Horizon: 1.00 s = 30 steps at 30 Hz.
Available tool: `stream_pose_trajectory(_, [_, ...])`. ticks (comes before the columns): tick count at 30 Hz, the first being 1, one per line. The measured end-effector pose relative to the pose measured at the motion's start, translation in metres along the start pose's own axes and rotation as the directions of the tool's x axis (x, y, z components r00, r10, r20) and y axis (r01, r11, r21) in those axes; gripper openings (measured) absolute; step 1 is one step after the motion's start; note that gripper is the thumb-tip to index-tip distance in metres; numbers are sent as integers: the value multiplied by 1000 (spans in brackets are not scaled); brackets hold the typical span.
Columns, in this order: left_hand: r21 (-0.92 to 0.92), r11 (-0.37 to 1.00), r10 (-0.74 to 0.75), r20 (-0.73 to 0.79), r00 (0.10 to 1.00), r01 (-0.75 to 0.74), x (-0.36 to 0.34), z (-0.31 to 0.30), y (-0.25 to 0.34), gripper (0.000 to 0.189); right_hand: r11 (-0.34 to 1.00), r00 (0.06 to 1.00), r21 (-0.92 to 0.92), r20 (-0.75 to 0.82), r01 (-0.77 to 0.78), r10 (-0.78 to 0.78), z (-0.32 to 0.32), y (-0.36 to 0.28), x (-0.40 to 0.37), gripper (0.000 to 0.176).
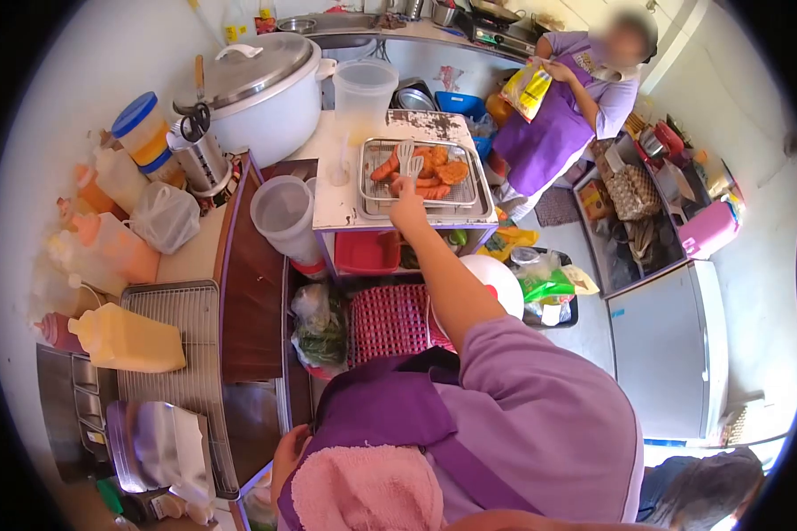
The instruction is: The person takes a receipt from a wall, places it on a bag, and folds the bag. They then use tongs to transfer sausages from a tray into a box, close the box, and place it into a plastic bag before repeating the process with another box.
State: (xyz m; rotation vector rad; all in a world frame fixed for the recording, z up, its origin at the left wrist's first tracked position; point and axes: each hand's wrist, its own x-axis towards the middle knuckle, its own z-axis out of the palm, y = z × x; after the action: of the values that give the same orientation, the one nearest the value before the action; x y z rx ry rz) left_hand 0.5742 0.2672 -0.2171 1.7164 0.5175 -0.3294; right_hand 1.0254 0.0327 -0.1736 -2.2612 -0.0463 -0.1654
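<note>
My right hand (408,209) reaches forward, fingers wrapped round the tongs (406,159), whose pale slotted ends lie over the fried food. Several orange-brown fried pieces (452,172) and red sausages (386,168) rest on a wire rack in a metal tray (463,206). The tray sits on a worn white table (335,203). Down by my left side, my left hand (287,453) hangs next to my purple apron (372,403), its fingers mostly hidden. A pink towel (367,491) lies across the apron.
A large lidded pot (274,106) and a clear plastic container (364,88) stand at the back left. Sauce bottles (133,338) line the left counter. A co-worker (553,133) at the back right holds a yellow packet (529,90). A white fridge (655,354) stands at right.
</note>
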Motion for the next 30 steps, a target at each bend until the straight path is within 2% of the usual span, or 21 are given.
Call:
stream_pose_trajectory(1, [-11, 999, 40, -20, 999, -41, -8, 1, 23, 35, 1000, 1000, 0, 1, 8, -8, -5, 3, 1, 36])
stream_pose_trajectory(3, [-21, 1000, 5, -27, 1000, -6, -12, 1, 34, 35, 919, 974, 321, -70, 228, -217, -14, 15, 1, 61])
stream_pose_trajectory(4, [-28, 999, -31, -30, 999, 31, -13, 1, 35, 35, 919, 974, 321, -68, 227, -217, -19, 20, -1, 61])
stream_pose_trajectory(6, [-51, 998, -41, -14, 999, 40, -10, 0, 28, 34, 880, 998, 472, -50, 53, -33, -31, 26, -1, 77])
stream_pose_trajectory(7, [-71, 996, -50, 5, 999, 50, -8, 0, 24, 34, 880, 998, 472, -49, 54, -35, -37, 28, -2, 77])
stream_pose_trajectory(8, [-72, 996, -49, 3, 999, 49, -6, 0, 21, 34, 849, 997, 523, 36, -79, 71, -43, 29, -2, 72])
stream_pose_trajectory(10, [-43, 999, 2, 150, 989, 4, -1, -1, 19, 34, 736, 941, 587, 222, -338, 255, -52, 32, 0, 63])
stream_pose_trajectory(12, [-19, 999, 33, 254, 967, -29, 3, -2, 19, 35, 749, 949, 587, 124, -307, 291, -50, 43, 3, 34])
stream_pose_trajectory(13, [-7, 999, 39, 269, 962, -39, 4, -3, 18, 35, 735, 951, 604, 176, -309, 256, -20, 29, 6, 34])
stream_pose_trajectory(14, [3, 999, 44, 245, 969, -46, 3, -4, 19, 35, 727, 951, 613, 192, -309, 243, -24, 25, 11, 33])
stream_pose_trajectory(19, [36, 998, 52, -93, 994, -49, -12, 9, 20, 36, 665, 918, 684, 397, -300, 6, -30, 23, 5, 29])
stream_pose_trajectory(21, [40, 998, 55, -141, 988, -50, -13, 17, 21, 36, 666, 905, 683, 425, -298, -31, -38, 37, 1, 29])
stream_pose_trajectory(24, [50, 997, 61, -39, 997, -59, -14, 23, 23, 37, 703, 925, 644, 377, -301, 50, -38, 70, 23, 30])
stream_pose_trajectory(26, [46, 998, 52, -77, 996, -48, -24, 24, 24, 41, 736, 950, 614, 286, -285, 129, -35, 104, 50, 32])
stream_pose_trajectory(28, [129, 991, -28, -60, 998, 36, -29, 22, 22, 40, 756, 959, 597, 235, -269, 156, -27, 95, 59, 33])
stream_pose_trajectory(30, [84, 996, -25, -96, 995, 33, -38, 23, 13, 40, 670, 939, 659, 226, -342, 258, -17, 85, 58, 36])
